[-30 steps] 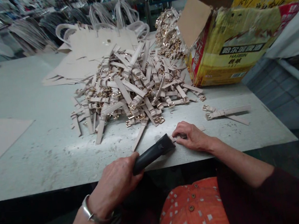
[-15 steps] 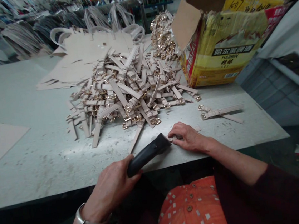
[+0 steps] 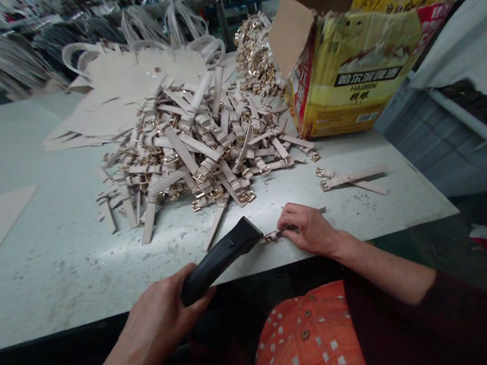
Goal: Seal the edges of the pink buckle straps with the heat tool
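My left hand (image 3: 164,311) is wrapped round the rear of a black handheld tool (image 3: 219,260). The tool's wide head points right, close to the buckle end of a pale strap (image 3: 272,236). That strap is pinched in the closed fingers of my right hand (image 3: 308,226), just above the table near its front edge; its other end shows beyond the knuckles. A big heap of pale buckled straps (image 3: 195,147) lies behind both hands. Two more straps (image 3: 351,179) lie crossed to the right of the heap.
A yellow cardboard box (image 3: 354,70) stands open at the back right of the table (image 3: 148,275). Left of it is a pile of gold-coloured buckles (image 3: 254,55). Flat pale panels with handles (image 3: 119,97) lie behind the heap. A grey bin (image 3: 453,135) stands right of the table.
My left hand and the black tool have moved left and slightly down, off the strap, so its buckle end now shows. The camera view has shifted a little.
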Action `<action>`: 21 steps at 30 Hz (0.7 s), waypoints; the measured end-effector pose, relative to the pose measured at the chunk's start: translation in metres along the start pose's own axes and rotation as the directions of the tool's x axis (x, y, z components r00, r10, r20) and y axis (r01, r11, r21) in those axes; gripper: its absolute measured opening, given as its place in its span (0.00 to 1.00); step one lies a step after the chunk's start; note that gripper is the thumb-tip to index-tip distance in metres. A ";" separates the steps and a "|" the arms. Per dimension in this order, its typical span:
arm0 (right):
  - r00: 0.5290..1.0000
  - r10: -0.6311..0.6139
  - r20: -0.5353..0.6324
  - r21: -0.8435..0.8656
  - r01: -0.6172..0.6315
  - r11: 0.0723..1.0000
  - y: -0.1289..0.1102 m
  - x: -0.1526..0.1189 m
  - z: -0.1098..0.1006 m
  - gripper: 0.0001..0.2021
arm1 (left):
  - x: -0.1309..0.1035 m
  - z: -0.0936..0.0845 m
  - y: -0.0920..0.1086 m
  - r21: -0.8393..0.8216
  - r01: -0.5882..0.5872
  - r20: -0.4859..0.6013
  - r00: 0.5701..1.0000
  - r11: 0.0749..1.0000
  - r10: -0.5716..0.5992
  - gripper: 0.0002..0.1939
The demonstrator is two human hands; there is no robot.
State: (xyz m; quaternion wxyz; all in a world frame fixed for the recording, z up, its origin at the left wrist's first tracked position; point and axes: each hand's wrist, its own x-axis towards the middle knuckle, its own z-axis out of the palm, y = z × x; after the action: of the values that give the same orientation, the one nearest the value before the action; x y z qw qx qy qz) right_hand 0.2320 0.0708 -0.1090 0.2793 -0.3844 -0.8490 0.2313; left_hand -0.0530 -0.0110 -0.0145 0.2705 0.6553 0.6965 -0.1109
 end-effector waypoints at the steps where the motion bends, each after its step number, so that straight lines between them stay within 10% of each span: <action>1: 0.999 -0.033 -0.008 -0.006 0.033 0.999 0.000 -0.004 0.000 0.05 | -0.002 -0.001 0.002 0.004 -0.010 0.012 1.000 1.000 0.010 0.14; 6: 0.985 -0.171 0.001 0.071 0.170 0.983 0.002 -0.021 -0.004 0.04 | -0.009 0.000 0.010 0.011 -0.054 0.091 0.994 0.998 0.053 0.13; 21: 0.996 -0.046 0.079 0.204 0.029 0.979 0.006 -0.017 -0.014 0.13 | -0.012 -0.011 0.037 0.177 0.032 0.121 0.991 0.984 -0.054 0.14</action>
State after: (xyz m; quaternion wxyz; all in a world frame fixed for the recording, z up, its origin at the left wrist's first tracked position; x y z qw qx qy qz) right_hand 0.2533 0.0638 -0.1072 0.2856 -0.3276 -0.8391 0.3271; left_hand -0.0193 -0.0115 0.0080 0.2530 0.6531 0.6796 -0.2182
